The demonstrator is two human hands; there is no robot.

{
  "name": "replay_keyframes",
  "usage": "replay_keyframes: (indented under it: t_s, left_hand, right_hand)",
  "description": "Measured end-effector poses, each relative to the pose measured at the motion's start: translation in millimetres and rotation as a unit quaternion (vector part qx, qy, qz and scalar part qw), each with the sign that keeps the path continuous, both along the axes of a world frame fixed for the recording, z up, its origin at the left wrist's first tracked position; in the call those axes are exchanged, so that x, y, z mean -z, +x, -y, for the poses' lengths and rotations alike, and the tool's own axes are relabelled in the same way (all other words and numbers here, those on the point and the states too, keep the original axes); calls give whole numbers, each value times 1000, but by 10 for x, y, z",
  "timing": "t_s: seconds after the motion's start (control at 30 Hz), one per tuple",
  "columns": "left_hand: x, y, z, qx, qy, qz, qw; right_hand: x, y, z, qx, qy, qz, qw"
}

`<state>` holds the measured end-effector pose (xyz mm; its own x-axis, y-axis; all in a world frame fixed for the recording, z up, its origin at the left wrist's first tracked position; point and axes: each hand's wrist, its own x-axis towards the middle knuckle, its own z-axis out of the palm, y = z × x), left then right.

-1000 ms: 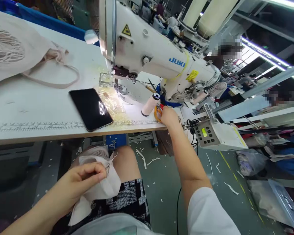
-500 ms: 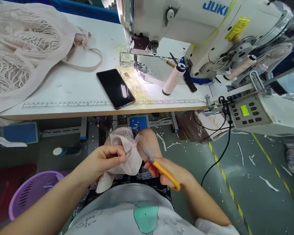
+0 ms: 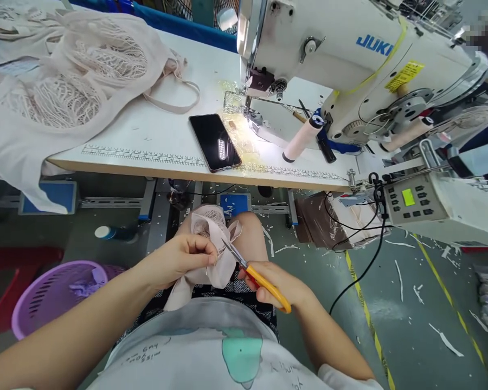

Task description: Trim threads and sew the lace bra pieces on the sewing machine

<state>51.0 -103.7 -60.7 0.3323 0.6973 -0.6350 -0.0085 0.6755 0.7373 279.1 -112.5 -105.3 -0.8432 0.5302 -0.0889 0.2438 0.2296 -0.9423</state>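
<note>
1. Head view, the lap: the left hand [image 3: 185,259] pinches a small pink fabric piece [image 3: 211,254] over the knee, fingers closed on its edge. The right hand [image 3: 278,284] grips orange snips [image 3: 257,276], whose long axis runs up and left from the palm; the blade tips touch the fabric just beside the left fingertips. The snips lie right of the fabric, so the right hand is the nearer to the cutting point, with nothing between blade and cloth.
2. Head view, the desk: above the knees, a phone [image 3: 214,142] lies face up on the desk [image 3: 154,141], a thread cone [image 3: 300,142] tilted near the sewing machine [image 3: 350,59], and pink lace garments [image 3: 65,86] heaped at the left.
3. Head view, the floor: a purple basket [image 3: 44,295] sits left of the lap; thread scraps litter the floor [image 3: 410,303].
</note>
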Motion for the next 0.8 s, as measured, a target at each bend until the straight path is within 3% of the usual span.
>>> replay_keyframes:
  t_s: [0.23,0.53,0.8]
  left_hand:
    - [54,42,-34,-65,-26,9,998]
    - [70,74,-59,-22,-3,-10,1000]
    - [61,82,-89,-25,-6,-20,999]
  right_hand:
    - [41,-24,75,64,-13,-8,998]
    - [-36,-113,-7,61,0,15,998]
    - [125,-119,-55,100,-26,70,992]
